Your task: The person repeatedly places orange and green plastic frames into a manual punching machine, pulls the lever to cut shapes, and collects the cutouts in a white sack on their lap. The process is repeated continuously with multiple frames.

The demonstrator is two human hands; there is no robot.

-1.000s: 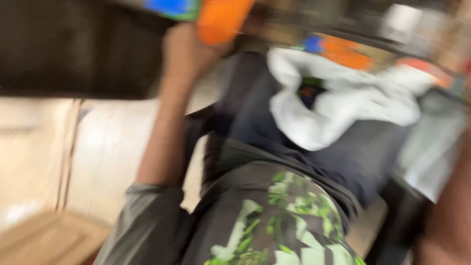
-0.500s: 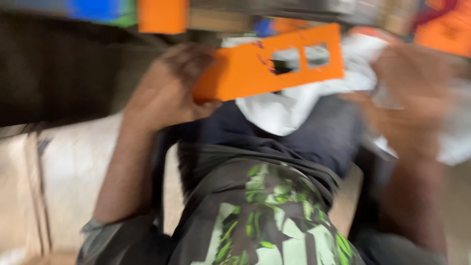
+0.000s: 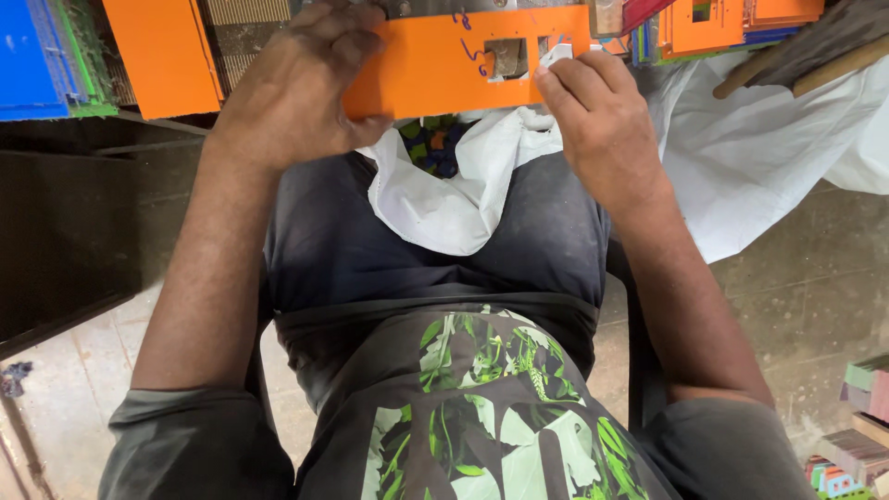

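- Grey shirt (image 3: 482,417) with a green leaf print fills the near view; dark trousers (image 3: 417,241) cover the lap below it.
- White cloth (image 3: 454,194) lies crumpled on the lap, with small coloured pieces (image 3: 435,143) showing in its folds, and spreads out to the person's right.
- Left hand (image 3: 296,83) wraps over the left end of the orange panel (image 3: 435,69), fingers curled on top and thumb pressed along its lower edge.
- Right hand (image 3: 602,120) pinches the panel's right end, fingertips at the rim of the rectangular cutout (image 3: 505,56), with a scrap of white under them.
- Held flat above the lap and cloth, the panel sits just below the front edge of a cluttered bench (image 3: 463,7).
- It looks like a thin, stiff, light sheet, smooth-faced; the narrow strips around the cutout seem the weak spots, so the solid ends and long edges are the safer places to grip.
- Farther off, more orange panels (image 3: 162,56) and a blue one (image 3: 32,56) stand at the bench's left, and another orange stack (image 3: 732,18) at its right.
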